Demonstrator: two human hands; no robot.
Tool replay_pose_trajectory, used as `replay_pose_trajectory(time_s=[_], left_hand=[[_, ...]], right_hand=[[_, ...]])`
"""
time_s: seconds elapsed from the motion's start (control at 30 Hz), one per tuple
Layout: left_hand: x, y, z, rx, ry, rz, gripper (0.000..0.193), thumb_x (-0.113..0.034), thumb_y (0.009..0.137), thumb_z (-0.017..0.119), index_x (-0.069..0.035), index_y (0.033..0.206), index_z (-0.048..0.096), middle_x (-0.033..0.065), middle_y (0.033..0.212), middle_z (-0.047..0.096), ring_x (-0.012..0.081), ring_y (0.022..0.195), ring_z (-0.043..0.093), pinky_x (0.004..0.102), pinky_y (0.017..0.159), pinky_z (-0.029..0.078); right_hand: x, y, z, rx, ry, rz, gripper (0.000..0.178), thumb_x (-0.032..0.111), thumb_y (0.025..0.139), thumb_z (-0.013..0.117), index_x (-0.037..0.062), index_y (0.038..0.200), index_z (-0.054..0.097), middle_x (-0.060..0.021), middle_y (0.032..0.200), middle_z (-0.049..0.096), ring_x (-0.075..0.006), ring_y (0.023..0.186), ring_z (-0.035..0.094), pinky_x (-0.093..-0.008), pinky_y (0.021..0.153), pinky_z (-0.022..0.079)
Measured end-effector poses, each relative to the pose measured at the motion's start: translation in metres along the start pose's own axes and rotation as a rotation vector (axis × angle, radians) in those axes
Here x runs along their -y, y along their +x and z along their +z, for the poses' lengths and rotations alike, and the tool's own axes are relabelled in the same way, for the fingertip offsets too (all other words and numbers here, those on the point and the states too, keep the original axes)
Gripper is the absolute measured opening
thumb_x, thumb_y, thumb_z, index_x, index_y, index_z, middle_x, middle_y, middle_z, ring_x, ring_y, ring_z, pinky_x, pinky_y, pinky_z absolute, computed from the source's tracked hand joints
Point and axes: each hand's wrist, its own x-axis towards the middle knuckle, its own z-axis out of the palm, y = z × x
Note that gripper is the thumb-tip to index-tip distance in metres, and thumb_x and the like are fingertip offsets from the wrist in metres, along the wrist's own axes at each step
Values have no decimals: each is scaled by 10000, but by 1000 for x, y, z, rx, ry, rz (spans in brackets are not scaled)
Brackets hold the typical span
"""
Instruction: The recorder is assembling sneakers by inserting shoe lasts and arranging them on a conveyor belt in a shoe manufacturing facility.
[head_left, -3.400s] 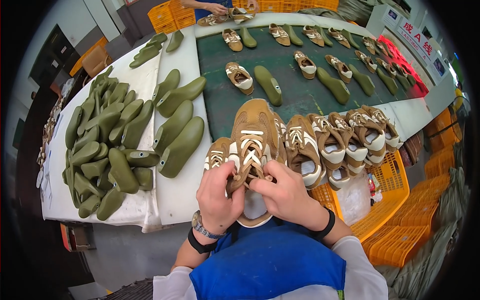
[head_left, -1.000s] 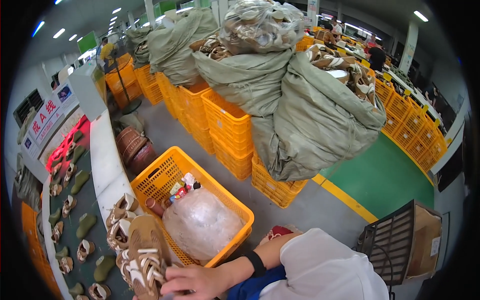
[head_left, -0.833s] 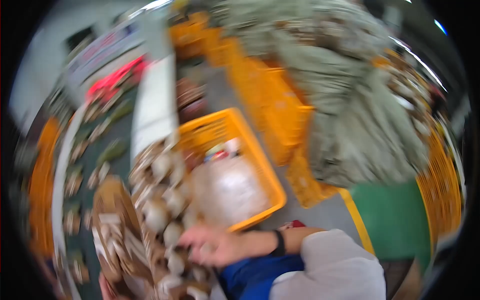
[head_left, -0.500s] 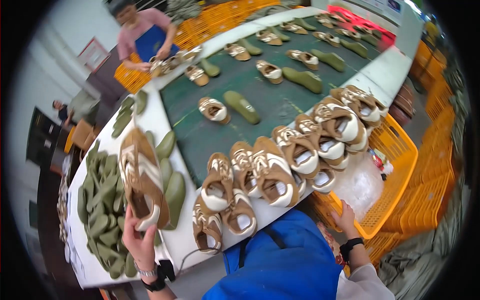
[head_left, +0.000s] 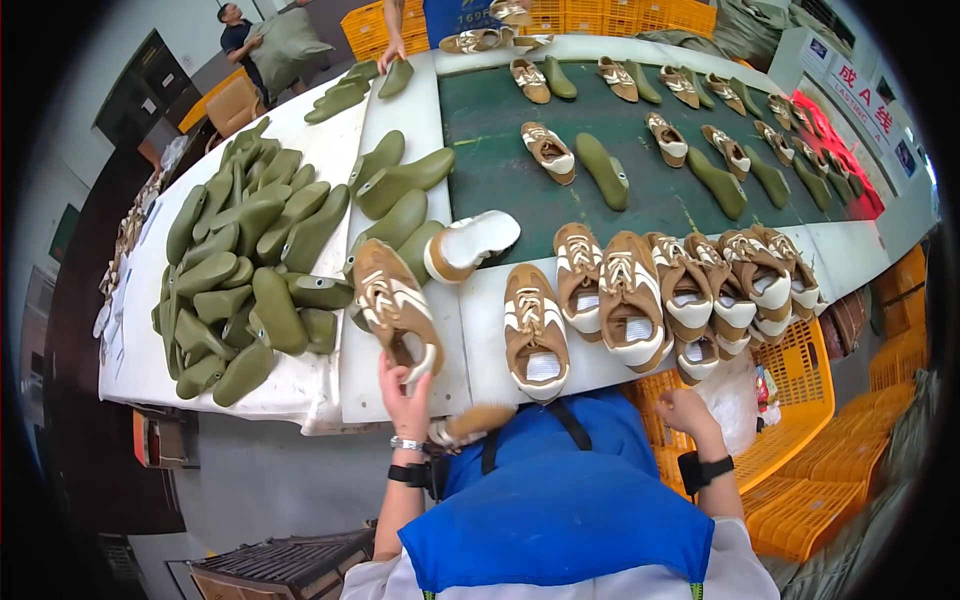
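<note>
My left hand (head_left: pixel 405 395) grips a brown and white lace-up shoe (head_left: pixel 390 300) by its heel, toe pointing away, above the table's near edge. Beside its toe, another shoe (head_left: pixel 470 245) lies tipped over, its white sole showing. Below the table edge, just right of my left wrist, a blurred shoe (head_left: pixel 475 425) appears sideways against my blue apron (head_left: pixel 560 490). My right hand (head_left: pixel 690 412) is beside the orange crate (head_left: pixel 800 385), fingers loosely curled with nothing visible in them. A row of matching shoes (head_left: pixel 632 310) stands along the near edge between my hands.
Green shoe lasts (head_left: pixel 270 225) are heaped on the white table (head_left: pixel 330 380) at left. Shoes and lasts stand on the green belt (head_left: pixel 480 150). Across the table a person's hand (head_left: pixel 392 50) touches a last. Stacked orange crates (head_left: pixel 820 510) stand at right.
My view has swung left. My left hand still holds its shoe. Shoes at the row's left end have shifted: one now lies tipped over, another is below the table edge. My right fingers have curled.
</note>
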Motion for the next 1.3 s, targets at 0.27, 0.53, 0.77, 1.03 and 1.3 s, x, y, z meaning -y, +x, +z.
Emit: replay_pose_trajectory(time_s=[0.27, 0.53, 0.77, 1.03, 1.3], left_hand=[[-11, 1, 7, 138, -111, -82, 281, 11, 751, 696, 7, 948, 496, 221, 1426, 317, 215, 1134, 497, 302, 891, 443], [-33, 1, -68, 79, 104, 154, 302, 57, 729, 685, -2, 956, 495, 218, 1453, 269, 166, 1085, 495, 270, 875, 435], [-80, 43, -56, 147, 255, 343, 289, -6, 683, 732, -20, 889, 530, 259, 1370, 387, 353, 1218, 457, 372, 980, 388], [-71, 54, -52, 152, 227, 279, 297, -24, 674, 751, -21, 883, 540, 264, 1350, 414, 380, 1219, 454, 395, 988, 384], [-67, 38, -77, 128, 267, 211, 310, -25, 657, 751, -19, 886, 542, 269, 1347, 421, 371, 1216, 463, 385, 979, 384]], right_hand=[[253, 30, 21, -28, -72, -1302, 479, 277, 743, 688, 61, 1146, 546, -188, 1124, 539, -320, 1018, 530, -389, 859, 466], [255, 38, 75, -15, -138, -1259, 172, 130, 770, 559, 69, 930, 537, -120, 784, 536, -296, 717, 601, -384, 579, 499], [234, -3, -96, 97, 134, -1139, 399, 171, 731, 700, 148, 1105, 564, -76, 935, 625, -291, 840, 622, -381, 690, 496], [231, 82, -226, 10, -321, -1007, 352, 66, 680, 684, 111, 1027, 655, -138, 981, 639, -296, 949, 608, -397, 806, 483], [289, 182, -160, 363, -713, -748, 482, 1, 693, 562, 169, 1137, 642, -146, 1013, 654, -337, 960, 603, -401, 855, 477]])
